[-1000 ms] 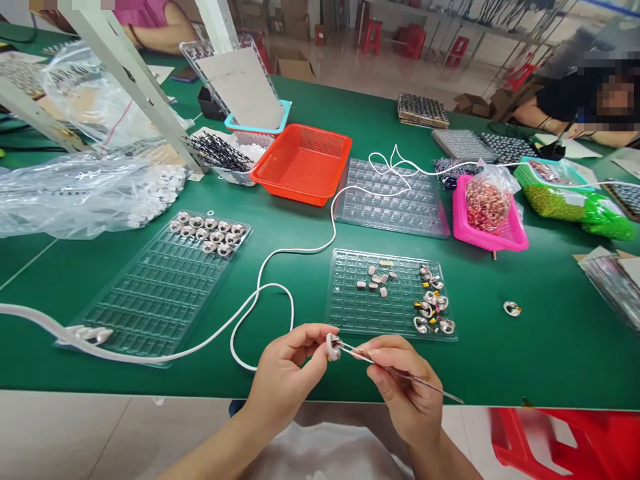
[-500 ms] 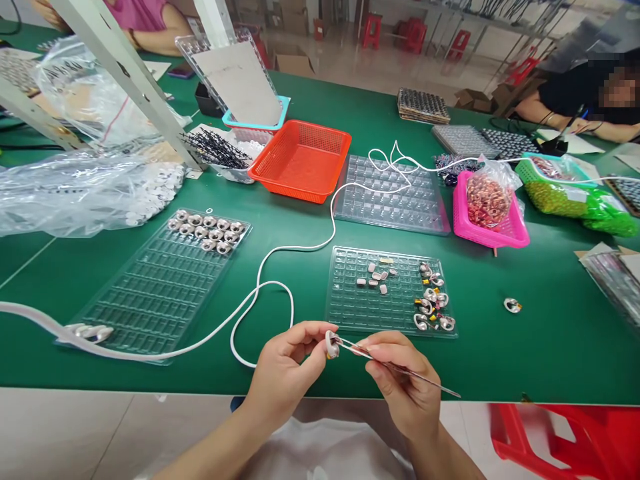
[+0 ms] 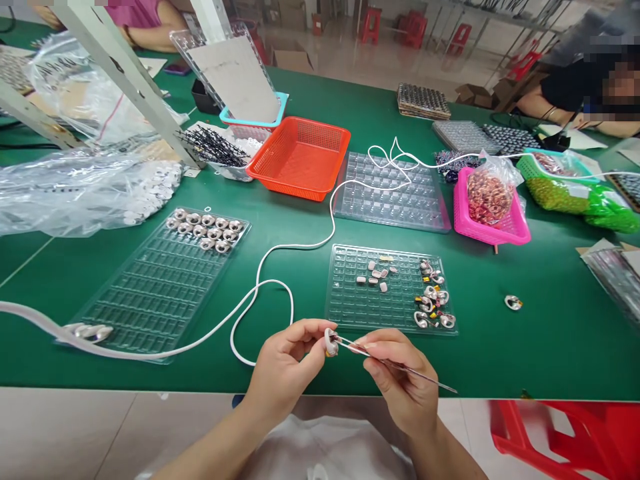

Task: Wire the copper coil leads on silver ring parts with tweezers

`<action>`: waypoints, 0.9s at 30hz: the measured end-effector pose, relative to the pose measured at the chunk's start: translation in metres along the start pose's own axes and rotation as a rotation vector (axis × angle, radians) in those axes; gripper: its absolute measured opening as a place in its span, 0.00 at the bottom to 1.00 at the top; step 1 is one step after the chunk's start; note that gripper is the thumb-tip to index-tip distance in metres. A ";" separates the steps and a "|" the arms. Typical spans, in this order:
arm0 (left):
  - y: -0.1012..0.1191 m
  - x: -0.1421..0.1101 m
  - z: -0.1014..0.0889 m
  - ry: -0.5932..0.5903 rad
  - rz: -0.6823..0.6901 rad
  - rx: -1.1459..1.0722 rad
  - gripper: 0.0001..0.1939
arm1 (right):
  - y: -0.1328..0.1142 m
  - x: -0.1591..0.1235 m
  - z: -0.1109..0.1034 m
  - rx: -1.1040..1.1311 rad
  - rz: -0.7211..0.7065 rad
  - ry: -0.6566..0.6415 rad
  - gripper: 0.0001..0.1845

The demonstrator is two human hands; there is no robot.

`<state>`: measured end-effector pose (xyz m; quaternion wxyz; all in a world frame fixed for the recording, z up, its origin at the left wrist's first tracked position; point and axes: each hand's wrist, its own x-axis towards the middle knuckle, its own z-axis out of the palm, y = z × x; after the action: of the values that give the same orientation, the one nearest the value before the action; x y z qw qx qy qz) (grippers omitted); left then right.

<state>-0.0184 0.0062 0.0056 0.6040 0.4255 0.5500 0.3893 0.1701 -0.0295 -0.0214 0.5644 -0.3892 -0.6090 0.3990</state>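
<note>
Pinched between the thumb and fingers of my left hand (image 3: 293,363) is a small white, rounded shell-like part (image 3: 330,342) with a yellow bit at its lower edge. My right hand (image 3: 405,373) grips a pair of metal tweezers (image 3: 395,363), whose tips reach into the part's opening. What the tips touch inside is too small to make out. Just beyond my hands lies a clear blister tray (image 3: 345,307), with several small pale rectangular pieces (image 3: 373,281) in its middle and several similar shell parts (image 3: 433,293) along its right side.
Another clear tray (image 3: 155,287) at left holds rows of silvery shell parts (image 3: 200,230). A white cable (image 3: 280,248) winds across the green table (image 3: 480,360). Behind stand an orange basket (image 3: 300,160) and a pink basket (image 3: 493,230). One loose shell part (image 3: 513,303) lies at right.
My hands hold nearly the same pose, the tweezers' tips still at the white part. The whole view has shifted very slightly.
</note>
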 end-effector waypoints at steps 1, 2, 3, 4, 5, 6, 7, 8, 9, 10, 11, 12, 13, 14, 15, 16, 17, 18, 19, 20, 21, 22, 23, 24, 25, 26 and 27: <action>0.000 0.000 0.000 0.000 0.002 0.002 0.08 | 0.000 0.000 0.000 0.001 0.002 0.001 0.21; -0.001 0.000 0.000 -0.001 0.005 0.006 0.08 | 0.000 0.000 0.000 0.004 0.006 0.004 0.21; -0.001 0.000 0.000 -0.003 0.008 0.012 0.08 | 0.000 0.000 0.001 0.010 0.012 0.007 0.21; -0.002 0.000 -0.001 -0.005 0.011 0.018 0.08 | 0.001 0.000 0.001 0.019 0.017 0.008 0.21; -0.003 0.000 -0.001 -0.006 0.016 0.024 0.08 | 0.001 0.001 0.002 0.032 0.025 0.008 0.21; -0.004 0.000 -0.001 -0.009 0.020 0.029 0.08 | 0.001 0.001 0.002 0.049 0.034 0.009 0.21; -0.004 0.000 -0.002 -0.010 0.026 0.035 0.08 | 0.001 0.001 0.003 0.068 0.048 0.009 0.20; -0.005 -0.001 -0.002 -0.010 0.031 0.041 0.08 | 0.001 0.002 0.004 0.091 0.065 0.011 0.19; -0.005 -0.001 -0.002 -0.011 0.036 0.047 0.07 | 0.002 0.003 0.004 0.115 0.085 0.015 0.18; -0.004 -0.001 -0.003 -0.013 0.042 0.053 0.07 | 0.002 0.003 0.005 0.138 0.101 0.021 0.17; -0.004 -0.001 -0.003 -0.016 0.046 0.057 0.07 | 0.002 0.004 0.005 0.157 0.112 0.024 0.17; -0.003 -0.001 -0.003 -0.017 0.049 0.060 0.07 | 0.002 0.005 0.004 0.166 0.111 0.022 0.17; -0.003 -0.001 -0.003 -0.017 0.049 0.060 0.07 | 0.002 0.005 0.003 0.161 0.097 0.013 0.18; -0.002 -0.001 -0.003 -0.017 0.048 0.058 0.07 | 0.002 0.006 0.002 0.142 0.070 -0.011 0.19; -0.002 -0.001 -0.003 -0.017 0.047 0.055 0.07 | 0.001 0.006 0.000 0.110 0.034 -0.051 0.20; -0.002 -0.001 -0.003 -0.019 0.046 0.052 0.07 | 0.001 0.006 -0.002 0.068 -0.009 -0.100 0.22; -0.001 0.000 -0.003 -0.022 0.045 0.048 0.07 | 0.001 0.006 -0.004 0.029 -0.047 -0.148 0.23; -0.001 0.000 -0.003 -0.024 0.046 0.045 0.07 | 0.000 0.007 -0.006 -0.002 -0.073 -0.185 0.24; -0.001 0.000 -0.003 -0.028 0.047 0.044 0.07 | 0.000 0.007 -0.007 -0.019 -0.086 -0.203 0.24; -0.002 0.000 -0.003 -0.029 0.047 0.045 0.07 | 0.000 0.007 -0.008 -0.025 -0.087 -0.201 0.24; -0.002 0.000 -0.003 -0.029 0.045 0.046 0.06 | 0.000 0.007 -0.008 -0.026 -0.080 -0.183 0.24; -0.002 0.000 -0.003 -0.027 0.044 0.046 0.06 | 0.000 0.007 -0.008 -0.025 -0.070 -0.163 0.23; -0.003 0.000 -0.003 -0.023 0.043 0.048 0.06 | 0.001 0.007 -0.007 -0.025 -0.064 -0.145 0.22; -0.003 0.000 -0.003 -0.020 0.043 0.052 0.07 | 0.001 0.007 -0.006 -0.026 -0.062 -0.129 0.21; -0.004 0.000 -0.002 -0.019 0.044 0.057 0.07 | 0.001 0.008 -0.006 -0.028 -0.061 -0.118 0.19; -0.004 0.000 -0.002 -0.018 0.047 0.064 0.07 | 0.002 0.008 -0.005 -0.027 -0.059 -0.111 0.19; -0.005 -0.001 -0.002 -0.021 0.051 0.072 0.07 | 0.002 0.008 -0.005 -0.021 -0.057 -0.105 0.18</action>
<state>-0.0207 0.0042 0.0009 0.5840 0.4651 0.5462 0.3799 0.1743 -0.0206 -0.0201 0.5385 -0.3561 -0.6529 0.3961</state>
